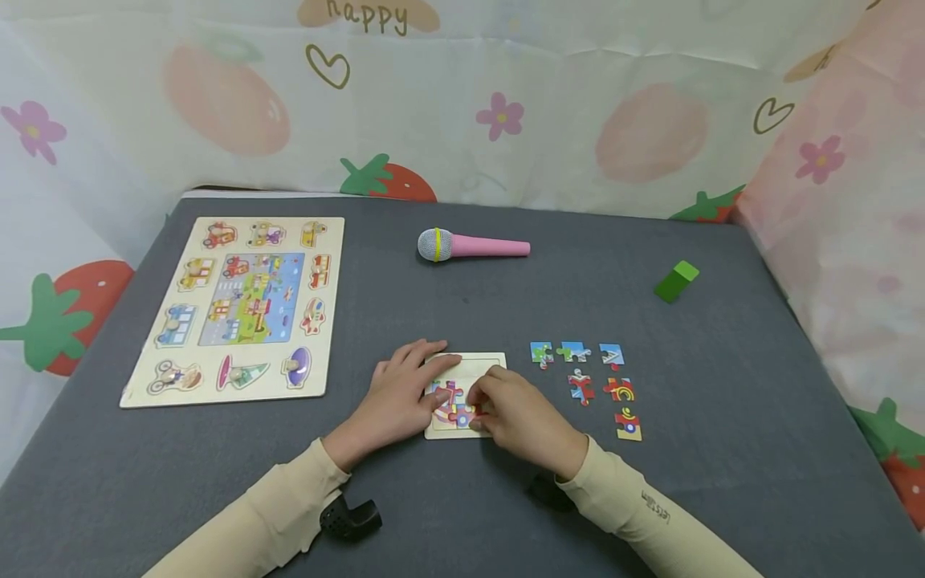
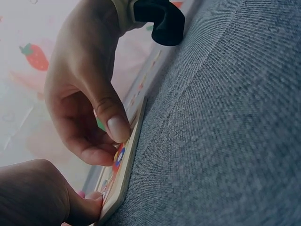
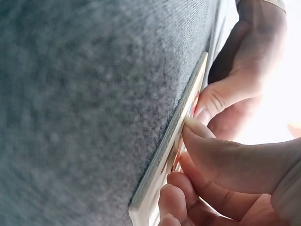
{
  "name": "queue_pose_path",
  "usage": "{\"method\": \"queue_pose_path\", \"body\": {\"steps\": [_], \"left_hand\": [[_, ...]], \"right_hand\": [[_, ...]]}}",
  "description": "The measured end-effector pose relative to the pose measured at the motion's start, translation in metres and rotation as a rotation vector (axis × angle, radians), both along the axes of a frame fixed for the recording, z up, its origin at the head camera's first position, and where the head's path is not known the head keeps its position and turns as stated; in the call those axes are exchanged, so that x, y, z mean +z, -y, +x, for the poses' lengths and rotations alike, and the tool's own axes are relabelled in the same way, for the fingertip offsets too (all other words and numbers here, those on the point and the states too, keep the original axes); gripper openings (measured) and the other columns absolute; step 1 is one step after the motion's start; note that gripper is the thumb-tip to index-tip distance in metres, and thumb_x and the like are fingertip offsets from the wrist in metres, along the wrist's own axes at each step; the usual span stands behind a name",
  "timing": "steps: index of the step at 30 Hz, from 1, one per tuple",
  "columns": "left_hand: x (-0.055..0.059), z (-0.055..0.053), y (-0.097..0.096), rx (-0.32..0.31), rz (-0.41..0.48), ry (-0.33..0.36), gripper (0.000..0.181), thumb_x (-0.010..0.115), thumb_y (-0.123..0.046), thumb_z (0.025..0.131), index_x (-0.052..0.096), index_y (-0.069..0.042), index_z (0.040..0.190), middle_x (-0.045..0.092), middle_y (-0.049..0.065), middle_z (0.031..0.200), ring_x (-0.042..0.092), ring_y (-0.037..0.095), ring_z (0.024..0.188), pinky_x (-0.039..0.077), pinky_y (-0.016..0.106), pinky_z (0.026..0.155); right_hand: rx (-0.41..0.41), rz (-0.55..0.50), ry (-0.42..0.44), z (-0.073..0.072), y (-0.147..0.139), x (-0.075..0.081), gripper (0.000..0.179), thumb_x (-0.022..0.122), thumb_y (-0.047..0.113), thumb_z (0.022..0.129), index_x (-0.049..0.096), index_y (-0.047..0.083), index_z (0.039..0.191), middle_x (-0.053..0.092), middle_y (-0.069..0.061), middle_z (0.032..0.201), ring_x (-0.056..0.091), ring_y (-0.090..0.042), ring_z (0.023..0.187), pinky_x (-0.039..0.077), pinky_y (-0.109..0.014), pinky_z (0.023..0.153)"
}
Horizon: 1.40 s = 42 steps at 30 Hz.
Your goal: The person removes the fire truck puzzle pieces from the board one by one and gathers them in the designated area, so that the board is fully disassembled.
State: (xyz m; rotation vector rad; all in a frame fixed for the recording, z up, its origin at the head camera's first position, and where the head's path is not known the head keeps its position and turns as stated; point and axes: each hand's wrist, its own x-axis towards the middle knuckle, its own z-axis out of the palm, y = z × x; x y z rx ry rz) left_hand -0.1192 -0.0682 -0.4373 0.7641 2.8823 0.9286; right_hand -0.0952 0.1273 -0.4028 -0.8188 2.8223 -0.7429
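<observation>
A small wooden puzzle board [image 1: 482, 363] lies at the front middle of the table, with some red, pink and blue jigsaw pieces [image 1: 446, 409] fitted in its left part. My left hand [image 1: 390, 397] rests on the board's left side, fingers spread and thumb on the fitted pieces. At the right part, my right hand [image 1: 523, 417] pinches a puzzle piece [image 3: 176, 162] close over the board, mostly hidden by thumb and fingers. Several loose pieces lie right of the board, among them a red one [image 1: 580, 387] and a yellow-red one [image 1: 628, 424].
A large wooden vehicle peg puzzle [image 1: 328, 321] lies at the left. Toward the back is a pink toy microphone [image 1: 487, 246], and a green block [image 1: 677, 281] sits at the right. Patterned cloth [image 1: 549, 48] hangs behind the grey table [image 1: 462, 514].
</observation>
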Motion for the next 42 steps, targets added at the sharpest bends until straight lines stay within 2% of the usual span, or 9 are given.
{"method": "queue_pose_path", "body": {"steps": [15,22,28,33,36,42], "left_hand": [[-0.002,0.001,0.001,-0.002,0.015,-0.003,0.042,0.061,-0.020,0.092,0.056,-0.020,0.134,0.046,0.008,0.143,0.032,0.032,0.138,0.032,0.053,0.095],[0.000,-0.001,0.001,-0.011,0.001,0.017,0.043,0.061,-0.021,0.092,0.055,-0.020,0.135,0.045,0.008,0.145,0.030,0.031,0.139,0.031,0.052,0.096],[0.000,0.000,0.002,-0.010,-0.002,0.011,0.043,0.061,-0.020,0.093,0.055,-0.019,0.135,0.045,0.008,0.144,0.030,0.032,0.139,0.031,0.053,0.096],[-0.002,-0.001,0.003,-0.015,0.005,0.016,0.043,0.058,-0.022,0.094,0.054,-0.020,0.136,0.044,0.008,0.145,0.028,0.032,0.140,0.030,0.053,0.095],[-0.003,-0.002,0.005,-0.058,-0.011,0.021,0.044,0.057,-0.024,0.095,0.052,-0.020,0.138,0.041,0.009,0.147,0.026,0.033,0.141,0.029,0.054,0.096],[-0.004,-0.007,0.012,-0.198,-0.069,0.001,0.045,0.052,-0.029,0.098,0.047,-0.020,0.142,0.033,0.013,0.151,0.022,0.036,0.142,0.024,0.057,0.100]], "right_hand": [[0.003,0.016,-0.028,0.000,0.001,0.001,0.016,0.078,0.005,0.078,0.066,0.006,0.088,0.054,-0.001,0.082,0.047,-0.011,0.072,0.045,-0.027,0.068],[-0.027,-0.040,0.039,0.000,0.003,0.002,0.017,0.074,0.003,0.081,0.060,0.012,0.079,0.052,0.004,0.078,0.047,-0.008,0.070,0.044,-0.025,0.065],[-0.074,-0.116,0.096,-0.001,-0.005,0.011,0.015,0.072,0.004,0.083,0.061,0.012,0.086,0.058,0.004,0.081,0.053,-0.009,0.074,0.047,-0.026,0.069],[-0.118,-0.172,0.111,-0.005,-0.025,0.021,0.012,0.072,0.006,0.084,0.063,0.012,0.088,0.064,0.004,0.084,0.058,-0.009,0.076,0.050,-0.027,0.070],[-0.142,-0.198,0.140,-0.006,-0.046,0.025,0.011,0.071,0.005,0.085,0.064,0.012,0.089,0.065,0.003,0.084,0.060,-0.010,0.075,0.050,-0.028,0.069],[-0.210,-0.176,0.214,-0.001,-0.097,0.027,0.011,0.071,0.005,0.085,0.066,0.014,0.088,0.068,0.002,0.085,0.063,-0.013,0.074,0.050,-0.026,0.067]]}}
